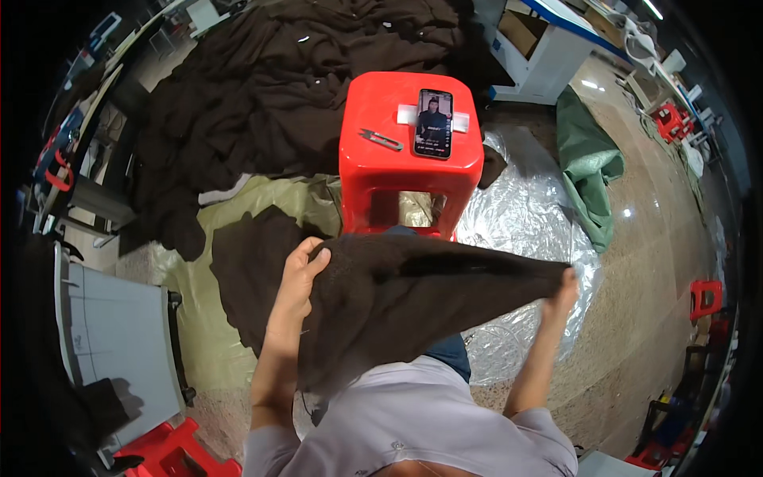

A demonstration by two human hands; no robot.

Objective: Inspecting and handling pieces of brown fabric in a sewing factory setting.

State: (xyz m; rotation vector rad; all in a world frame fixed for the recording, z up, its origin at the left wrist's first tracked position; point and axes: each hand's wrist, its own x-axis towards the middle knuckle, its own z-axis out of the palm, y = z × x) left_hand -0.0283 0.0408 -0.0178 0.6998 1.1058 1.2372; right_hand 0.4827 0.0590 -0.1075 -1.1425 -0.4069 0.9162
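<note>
Spanning two hands [299, 278] [563, 292], one dark brown cloth [381, 306]

phone [434, 131] on red stool [369, 103] | green sheet [584, 159], right | clear plastic [517, 199] on floor [644, 238]

I saw fisheye bending, black corners | tube light [652, 9] glowed upper right | plastic sheet [509, 208] glared centre-right | right hand [563, 292] looked soft
</note>
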